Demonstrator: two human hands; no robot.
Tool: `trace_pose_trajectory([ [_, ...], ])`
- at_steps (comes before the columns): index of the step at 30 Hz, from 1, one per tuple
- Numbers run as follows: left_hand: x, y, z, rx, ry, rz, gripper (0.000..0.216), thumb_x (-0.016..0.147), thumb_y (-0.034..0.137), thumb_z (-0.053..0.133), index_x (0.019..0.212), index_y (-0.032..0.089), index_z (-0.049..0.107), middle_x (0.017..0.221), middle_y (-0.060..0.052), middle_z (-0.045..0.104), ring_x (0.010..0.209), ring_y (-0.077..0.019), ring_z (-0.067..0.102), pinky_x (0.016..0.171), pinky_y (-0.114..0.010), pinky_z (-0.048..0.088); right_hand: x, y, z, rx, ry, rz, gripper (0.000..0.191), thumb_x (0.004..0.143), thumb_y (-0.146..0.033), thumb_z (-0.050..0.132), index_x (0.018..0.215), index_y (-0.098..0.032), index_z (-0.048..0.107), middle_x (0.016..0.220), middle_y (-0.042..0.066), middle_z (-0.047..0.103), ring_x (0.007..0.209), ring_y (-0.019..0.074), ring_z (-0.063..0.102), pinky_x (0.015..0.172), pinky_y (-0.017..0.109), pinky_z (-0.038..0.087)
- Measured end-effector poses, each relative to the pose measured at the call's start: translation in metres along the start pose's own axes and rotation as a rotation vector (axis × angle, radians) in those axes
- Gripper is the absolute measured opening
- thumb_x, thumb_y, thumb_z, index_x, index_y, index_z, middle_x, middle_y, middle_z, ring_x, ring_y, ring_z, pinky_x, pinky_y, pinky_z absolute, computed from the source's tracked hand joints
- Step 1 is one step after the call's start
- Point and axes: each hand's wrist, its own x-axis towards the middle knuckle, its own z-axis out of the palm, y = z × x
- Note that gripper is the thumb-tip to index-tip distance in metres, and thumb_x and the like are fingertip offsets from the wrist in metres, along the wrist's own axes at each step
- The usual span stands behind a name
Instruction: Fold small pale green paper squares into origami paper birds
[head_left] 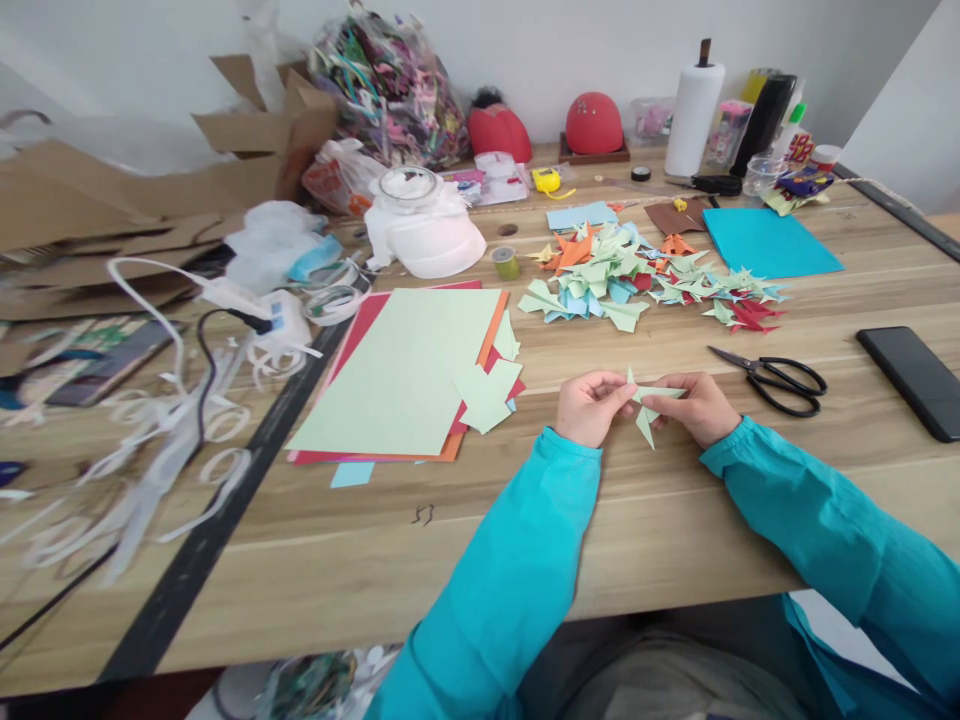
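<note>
Between my two hands is a pale green folded paper crane (646, 425), its narrow points sticking out to the top, right and bottom. My left hand (589, 408) pinches its left side between thumb and fingers. On its right side, my right hand (701, 408) grips it by a point, fingers closed. Beyond my hands lies a heap of folded paper cranes (600, 270) in green, orange, blue and red. To the left rests a stack of coloured paper sheets (405, 370), pale green on top, with small green paper squares (491, 395) at its right edge.
Black-handled scissors (784, 383) and a phone (911, 380) lie to the right. A blue paper stack (772, 243) is behind them. At the left are a white power strip (281, 318), curled white strips and cardboard (150, 200). A yellow tape measure (547, 180) sits at the back.
</note>
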Motion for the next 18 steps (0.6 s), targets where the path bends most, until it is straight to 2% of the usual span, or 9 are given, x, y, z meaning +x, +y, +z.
trace_pose_trajectory([
  [8,0.0,-0.002,0.0,0.05,0.015,0.031,0.021,0.057,0.029,0.07,0.064,0.012,0.06,0.044,0.001,0.056,0.04,-0.0089,0.052,0.046,-0.022,0.043,-0.003,-0.006,0.002,-0.015,0.011,0.019,0.025,0.055,-0.037,0.073,0.06,-0.014,0.064,0.046,0.0,0.059,0.043,0.0113,0.054,0.047,0.024,0.043],
  [18,0.0,-0.015,0.001,0.231,0.071,0.246,0.017,0.065,0.033,0.063,0.066,0.016,0.06,0.05,0.002,0.055,0.045,-0.0096,0.051,0.047,-0.022,0.041,-0.003,-0.006,0.003,-0.027,-0.025,-0.007,0.025,0.059,-0.038,0.071,0.06,-0.014,0.063,0.047,0.0,0.059,0.044,0.0111,0.054,0.047,0.024,0.043],
])
